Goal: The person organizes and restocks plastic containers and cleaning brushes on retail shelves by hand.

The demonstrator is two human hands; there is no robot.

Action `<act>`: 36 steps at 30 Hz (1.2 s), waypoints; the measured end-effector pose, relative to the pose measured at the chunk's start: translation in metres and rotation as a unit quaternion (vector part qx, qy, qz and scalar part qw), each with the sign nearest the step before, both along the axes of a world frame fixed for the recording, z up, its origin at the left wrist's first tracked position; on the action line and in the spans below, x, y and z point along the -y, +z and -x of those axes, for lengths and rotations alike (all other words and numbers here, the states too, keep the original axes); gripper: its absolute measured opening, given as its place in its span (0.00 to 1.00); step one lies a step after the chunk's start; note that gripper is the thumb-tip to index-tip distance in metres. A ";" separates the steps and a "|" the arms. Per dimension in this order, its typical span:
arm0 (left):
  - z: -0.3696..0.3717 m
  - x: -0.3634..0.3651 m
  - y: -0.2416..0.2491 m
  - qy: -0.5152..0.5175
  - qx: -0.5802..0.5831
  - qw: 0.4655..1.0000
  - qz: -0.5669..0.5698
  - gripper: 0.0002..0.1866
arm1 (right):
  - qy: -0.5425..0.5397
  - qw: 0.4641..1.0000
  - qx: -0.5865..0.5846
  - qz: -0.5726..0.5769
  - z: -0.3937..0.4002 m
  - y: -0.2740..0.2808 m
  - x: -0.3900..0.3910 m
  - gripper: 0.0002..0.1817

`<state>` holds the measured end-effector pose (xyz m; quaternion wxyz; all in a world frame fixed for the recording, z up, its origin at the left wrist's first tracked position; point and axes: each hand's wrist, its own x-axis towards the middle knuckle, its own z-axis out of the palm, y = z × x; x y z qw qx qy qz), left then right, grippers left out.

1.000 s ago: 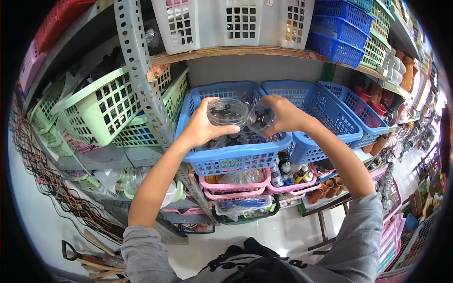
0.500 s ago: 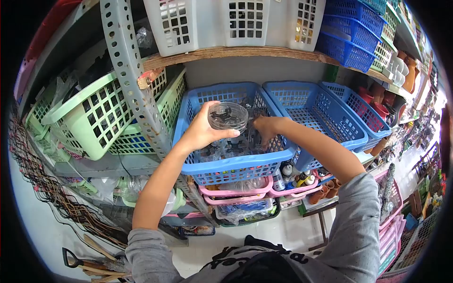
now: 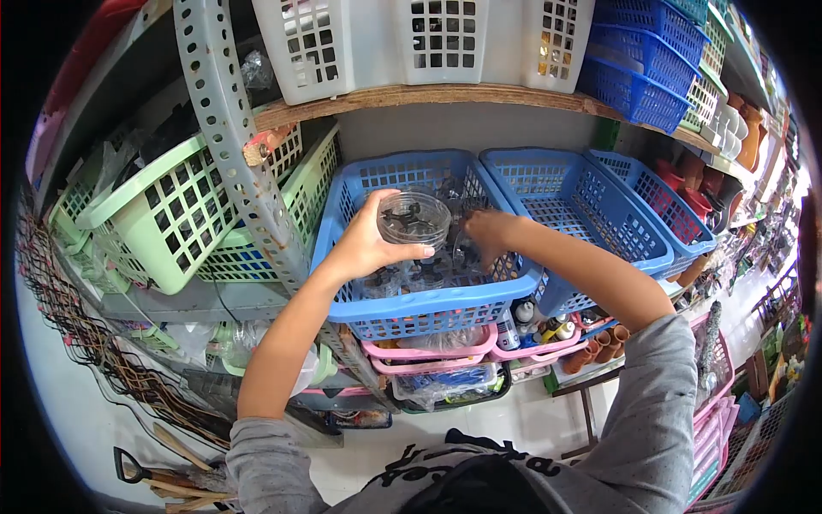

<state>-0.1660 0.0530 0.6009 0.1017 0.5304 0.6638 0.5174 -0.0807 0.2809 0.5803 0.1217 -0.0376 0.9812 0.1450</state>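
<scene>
My left hand (image 3: 374, 237) is closed round a clear round plastic container (image 3: 414, 217), with some small black pieces inside. It holds the container above a blue plastic basket (image 3: 419, 300) on the shelf. Inside the basket lie clear containers or wrappings with dark pieces (image 3: 428, 270), too jumbled to make out singly. My right hand (image 3: 492, 233) is over the basket's right part, just right of the container, fingers bent down among the contents. Its fingertips are partly hidden and blurred, so whether it grips anything does not show.
A second blue basket (image 3: 591, 184) stands at the right, with another holding red pots (image 3: 692, 201) beyond. A perforated metal post (image 3: 231, 128) and a green basket (image 3: 163, 214) are at the left. Overhead runs a wooden shelf edge (image 3: 428, 96); pink baskets (image 3: 437, 364) sit below.
My right hand has shifted slightly, its fingers now more bent over the basket's contents. My left hand still holds the clear container in nearly the same place.
</scene>
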 end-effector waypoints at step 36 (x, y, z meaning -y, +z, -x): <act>0.012 -0.003 -0.012 0.041 -0.022 0.999 0.015 0.52 | -0.073 0.993 -0.079 0.043 0.060 0.012 -0.029 0.19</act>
